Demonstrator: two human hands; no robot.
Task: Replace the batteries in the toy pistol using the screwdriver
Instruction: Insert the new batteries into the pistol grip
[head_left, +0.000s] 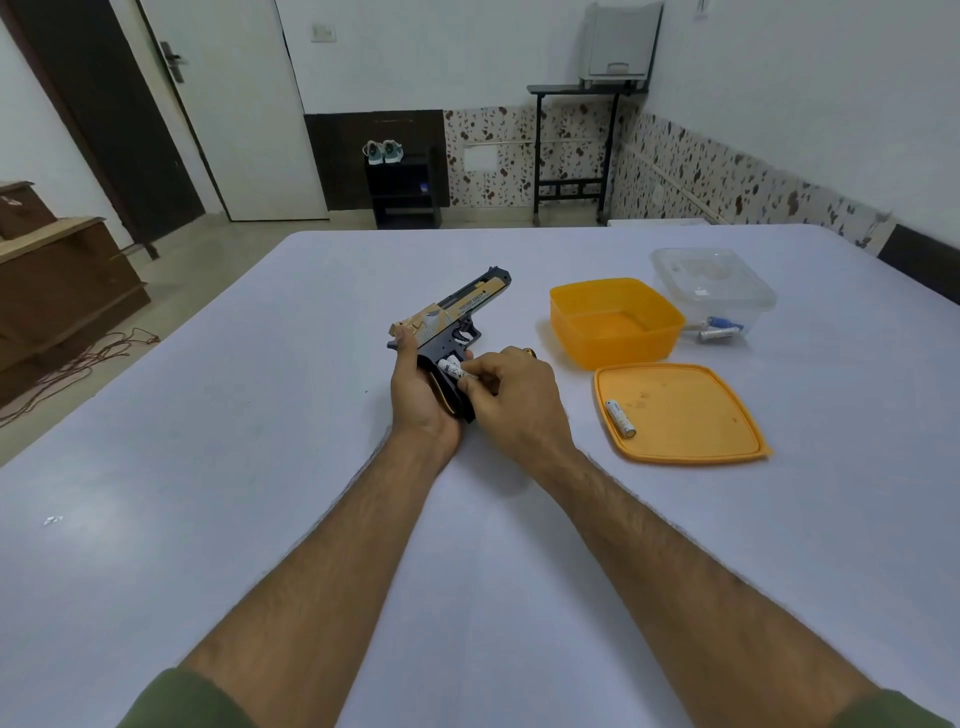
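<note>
While pinching battery (456, 372), curled fingers (480, 383).

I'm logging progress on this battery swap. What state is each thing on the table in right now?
Toy pistol: lying on its side, grip compartment open, batteries showing.
Left hand: grips the pistol's handle.
Right hand: pinches a battery at the compartment.
Orange box: open, empty.
Orange lid: off, one loose battery on it.
Clear box: lid on, batteries inside.
</note>
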